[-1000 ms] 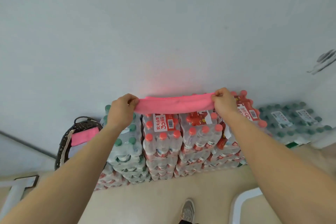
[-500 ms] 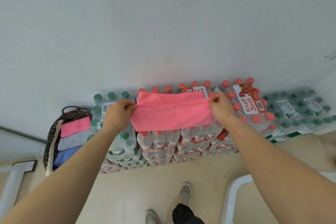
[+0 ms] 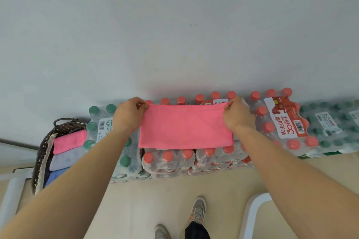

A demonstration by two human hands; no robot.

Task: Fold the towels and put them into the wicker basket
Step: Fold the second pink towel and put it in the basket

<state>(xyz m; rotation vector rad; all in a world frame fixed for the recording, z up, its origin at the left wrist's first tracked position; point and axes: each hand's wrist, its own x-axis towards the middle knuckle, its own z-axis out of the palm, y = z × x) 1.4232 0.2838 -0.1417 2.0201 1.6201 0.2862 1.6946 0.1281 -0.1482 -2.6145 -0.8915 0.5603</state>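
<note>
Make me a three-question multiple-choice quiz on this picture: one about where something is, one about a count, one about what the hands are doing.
1. Where does the wicker basket stand?
A) left of the bottle packs
B) on the red-capped packs
C) under the white chair

2. How many folded towels lie in it?
A) one
B) three
C) five

3. How is the spread pink towel held?
A) by one hand only
B) by neither hand
C) pinched at both far corners

Answers:
1 A, it sits at the packs' left end.
2 B, pink, grey and blue ones lie there.
3 C, the left hand and right hand each pinch a corner.
</note>
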